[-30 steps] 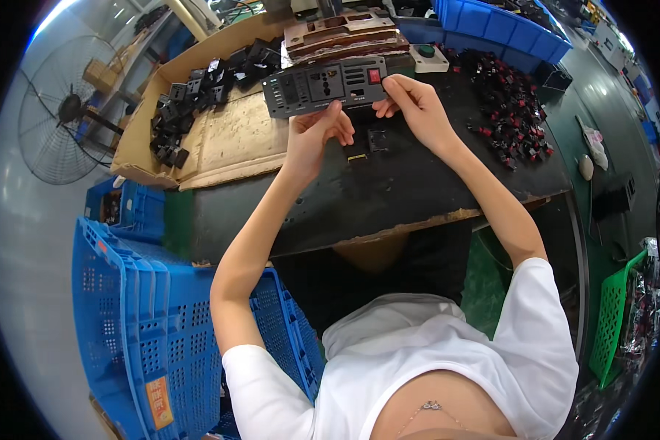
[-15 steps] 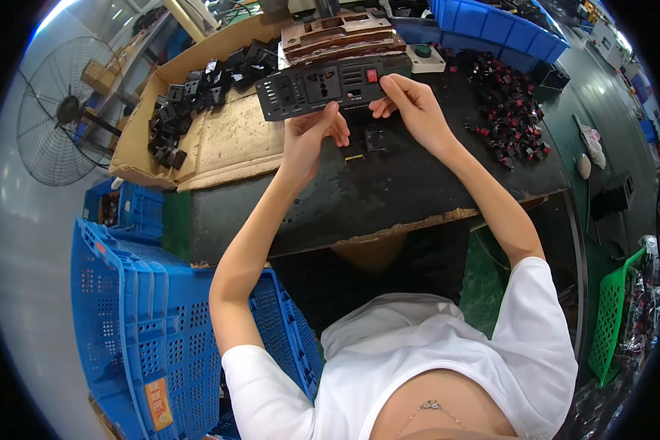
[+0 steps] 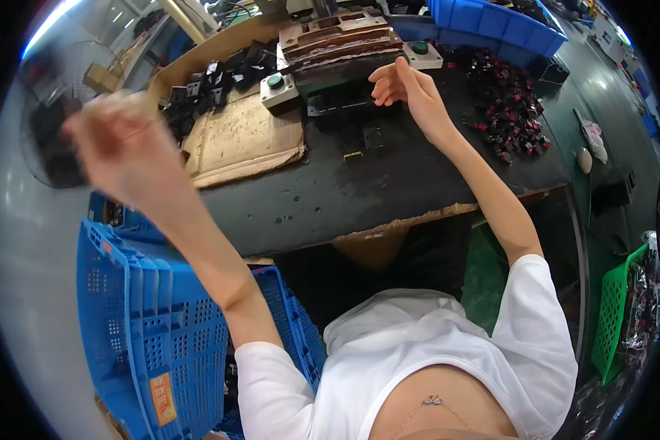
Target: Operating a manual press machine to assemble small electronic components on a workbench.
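Observation:
My left hand (image 3: 128,139) is raised at the far left, over the cardboard's outer side, smeared by motion. A dark blurred shape (image 3: 55,147) shows beside its fingers; I cannot make out what it is. My right hand (image 3: 411,95) hovers in front of the press fixture (image 3: 341,48), fingers loosely bent and apart from the thumb, with nothing seen in it. Beside its fingertips, a dark flat panel-like piece (image 3: 337,104) lies low in the fixture's shadow. Two small black parts (image 3: 372,137) rest on the black table in front.
Green push buttons (image 3: 274,81) flank the fixture. Black sockets (image 3: 213,84) fill a cardboard tray (image 3: 249,143) on the left. Red-and-black switches (image 3: 510,110) are heaped at right, below a blue bin (image 3: 495,26). A blue crate (image 3: 154,293) stands at lower left.
The black socket panel has left the spot between both hands. My left hand has swung far left, uncovering the left green button. My right hand has let go and shifted slightly upward.

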`<act>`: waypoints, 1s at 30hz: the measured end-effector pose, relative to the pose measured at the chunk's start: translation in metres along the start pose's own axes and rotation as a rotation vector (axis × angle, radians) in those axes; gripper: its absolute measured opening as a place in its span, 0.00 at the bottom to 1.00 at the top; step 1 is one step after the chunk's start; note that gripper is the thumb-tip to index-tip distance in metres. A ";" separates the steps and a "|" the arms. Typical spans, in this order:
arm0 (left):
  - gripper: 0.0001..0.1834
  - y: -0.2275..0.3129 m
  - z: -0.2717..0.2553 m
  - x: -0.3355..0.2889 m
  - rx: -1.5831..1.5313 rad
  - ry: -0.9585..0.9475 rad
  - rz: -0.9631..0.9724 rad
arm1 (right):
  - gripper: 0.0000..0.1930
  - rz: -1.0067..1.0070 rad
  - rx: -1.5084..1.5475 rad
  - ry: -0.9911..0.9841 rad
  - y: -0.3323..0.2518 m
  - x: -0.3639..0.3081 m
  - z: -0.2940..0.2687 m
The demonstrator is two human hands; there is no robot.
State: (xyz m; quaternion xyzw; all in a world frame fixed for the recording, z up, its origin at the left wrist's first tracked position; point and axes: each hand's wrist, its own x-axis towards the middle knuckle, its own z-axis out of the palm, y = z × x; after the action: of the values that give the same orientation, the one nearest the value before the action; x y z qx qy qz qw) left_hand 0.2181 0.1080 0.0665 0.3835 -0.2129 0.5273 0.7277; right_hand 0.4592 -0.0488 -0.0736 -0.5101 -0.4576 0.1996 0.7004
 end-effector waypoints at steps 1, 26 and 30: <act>0.10 0.022 0.003 0.005 0.064 -0.130 0.161 | 0.26 -0.002 -0.004 -0.003 -0.001 0.002 0.003; 0.24 -0.082 -0.241 0.031 2.855 -0.727 -0.286 | 0.05 -0.221 -0.829 -0.106 0.004 -0.005 0.006; 0.26 -0.074 -0.221 0.025 2.607 -0.366 -0.004 | 0.07 -0.422 -1.013 -0.007 0.016 -0.003 0.005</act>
State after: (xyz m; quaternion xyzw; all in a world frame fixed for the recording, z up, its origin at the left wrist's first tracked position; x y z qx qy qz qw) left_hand 0.2755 0.2849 -0.0758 0.8652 0.3544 0.2841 -0.2122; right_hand 0.4567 -0.0420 -0.0887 -0.6800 -0.5912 -0.1890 0.3904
